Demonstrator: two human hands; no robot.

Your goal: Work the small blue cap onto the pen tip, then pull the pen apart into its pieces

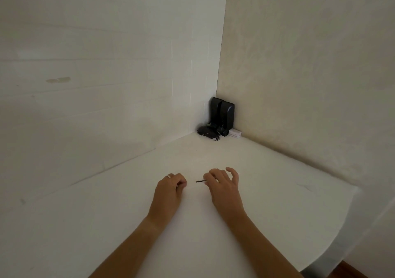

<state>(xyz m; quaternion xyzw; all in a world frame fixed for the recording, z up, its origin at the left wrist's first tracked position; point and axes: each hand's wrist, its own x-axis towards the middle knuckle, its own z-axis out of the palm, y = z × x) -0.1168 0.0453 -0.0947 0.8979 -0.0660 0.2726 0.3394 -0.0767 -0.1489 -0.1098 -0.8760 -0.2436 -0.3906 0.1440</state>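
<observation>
Head view: a thin dark stick (200, 181) is pinched in the right hand (222, 184), its free end projecting leftward over the white bench (267, 192). The left hand (170, 189), fingers curled, is held just beside it, its contents indiscernible.

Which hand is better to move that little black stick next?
Probably the right hand. It already pinches the thin black stick, whose free end points toward the left hand. The left hand is curled on the white table, apart from the stick.
</observation>
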